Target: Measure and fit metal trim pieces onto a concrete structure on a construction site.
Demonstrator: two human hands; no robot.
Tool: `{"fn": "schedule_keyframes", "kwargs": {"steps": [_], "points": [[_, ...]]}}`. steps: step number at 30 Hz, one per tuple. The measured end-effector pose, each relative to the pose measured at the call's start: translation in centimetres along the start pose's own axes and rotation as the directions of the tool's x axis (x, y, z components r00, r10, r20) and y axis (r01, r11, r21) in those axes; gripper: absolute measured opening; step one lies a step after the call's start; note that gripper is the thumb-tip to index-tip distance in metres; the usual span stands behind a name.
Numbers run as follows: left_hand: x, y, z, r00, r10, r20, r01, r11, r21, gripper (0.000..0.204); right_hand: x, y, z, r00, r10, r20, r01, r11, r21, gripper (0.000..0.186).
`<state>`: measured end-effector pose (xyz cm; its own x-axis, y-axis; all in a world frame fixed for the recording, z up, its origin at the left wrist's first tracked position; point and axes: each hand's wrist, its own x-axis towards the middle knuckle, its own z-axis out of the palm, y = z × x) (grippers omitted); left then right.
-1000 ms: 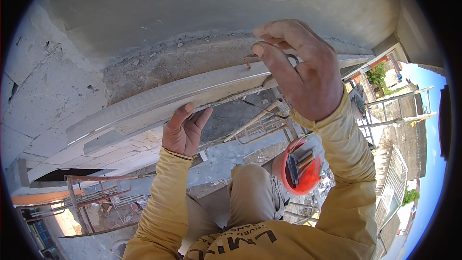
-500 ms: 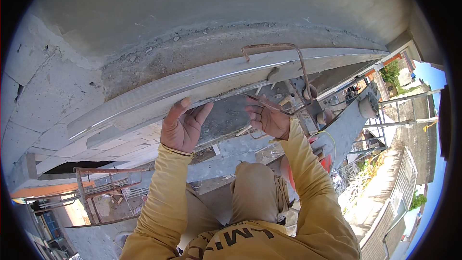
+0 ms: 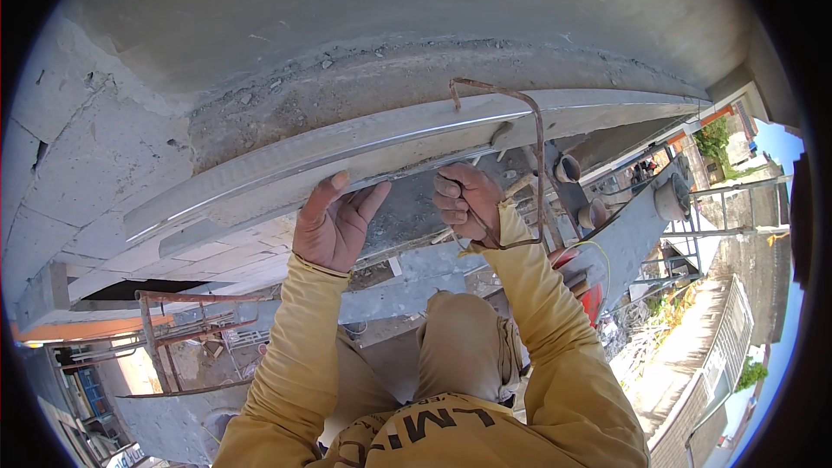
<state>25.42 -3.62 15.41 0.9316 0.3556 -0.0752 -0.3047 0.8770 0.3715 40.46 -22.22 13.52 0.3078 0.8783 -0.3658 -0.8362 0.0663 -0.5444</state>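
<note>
A long, pale grey straight board (image 3: 407, 143) with a shiny metal edge runs along the base of the plastered wall. Below its lower edge is my left hand (image 3: 334, 221), palm up, with thumb and fingers apart and the tips at the board's underside. My right hand (image 3: 468, 201) is closed around the lower end of a bent, rusty steel rod (image 3: 541, 165). From my fist the rod loops out to the right, rises past the board and hooks over its top, the bent tip lying on the upper side.
Grey plastered wall (image 3: 390, 9) and rough mortar ledge (image 3: 286, 104) lie beyond the board. Pale blocks (image 3: 69, 156) are at left. Below are scaffold bars (image 3: 156, 338), a grey plank (image 3: 637, 225), small buckets (image 3: 672, 197) and a red container (image 3: 592, 302).
My right hand has gone from spread fingers to a closed grip on the rod. The rod's lower part has swung downward. My left hand has barely moved.
</note>
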Motion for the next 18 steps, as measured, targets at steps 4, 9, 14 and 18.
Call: {"fn": "schedule_keyframes", "kwargs": {"steps": [4,9,14,18], "points": [[0.1,-0.1,-0.5,1.0,-0.004,-0.004,0.004,1.0,-0.028,0.044,0.6,1.4,2.0,0.992,-0.066,-0.103,0.076,0.993,0.09,0.016],[0.1,0.0,0.2,1.0,-0.02,0.005,0.02,1.0,-0.016,0.043,0.8,2.3,3.5,0.983,-0.098,-0.153,0.112,0.99,0.087,0.017],[0.0,0.2,-0.2,1.0,-0.018,0.001,0.018,1.0,-0.018,0.043,0.9,2.7,5.0,0.949,-0.162,-0.269,0.166,0.986,-0.007,0.016],[0.1,0.1,0.0,1.0,-0.031,-0.002,0.031,0.999,-0.03,0.043,1.2,3.1,4.0,0.945,-0.192,-0.263,0.195,0.981,-0.012,0.012]]}}
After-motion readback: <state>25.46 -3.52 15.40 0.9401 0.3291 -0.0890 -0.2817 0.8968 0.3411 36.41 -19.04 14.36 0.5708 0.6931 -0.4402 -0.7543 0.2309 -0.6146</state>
